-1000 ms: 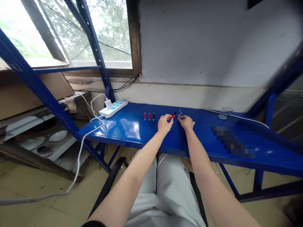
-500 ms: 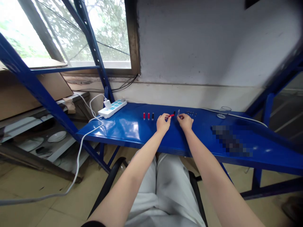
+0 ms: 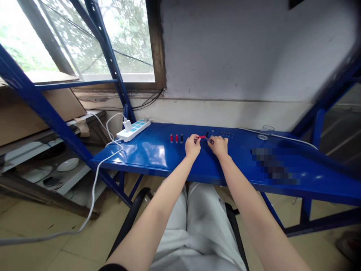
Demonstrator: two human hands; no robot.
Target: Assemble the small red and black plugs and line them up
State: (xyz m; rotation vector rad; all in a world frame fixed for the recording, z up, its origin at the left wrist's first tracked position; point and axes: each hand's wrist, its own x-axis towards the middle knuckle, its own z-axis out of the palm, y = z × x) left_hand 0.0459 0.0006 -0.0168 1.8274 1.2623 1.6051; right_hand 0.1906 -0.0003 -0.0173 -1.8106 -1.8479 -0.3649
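Observation:
My left hand (image 3: 193, 146) pinches a small red tube-like piece (image 3: 202, 137) between thumb and fingertips. The fingers of my right hand (image 3: 219, 146) are closed on a slim clear piece (image 3: 207, 139), whose tip meets or nearly meets the red piece; I cannot tell whether they touch. Just behind stands a small black piece (image 3: 207, 134), with a tiny clear item (image 3: 212, 131) near it. To the left, two red tubes (image 3: 171, 139) and a black tube (image 3: 181, 139) stand upright in a row. Several tiny pieces (image 3: 227, 134) lie beyond my right hand.
The blue table (image 3: 141, 158) runs along the wall. A white power strip (image 3: 134, 130) with a plugged-in adapter sits at its left end. On the right are a clear cup (image 3: 266, 132), a white cable (image 3: 296, 140) and a pixelated dark object (image 3: 275, 167). Blue posts frame both sides.
My right hand has tipped the clear piece from upright toward the left, bringing it to the red piece in my left hand. The view has shifted slightly.

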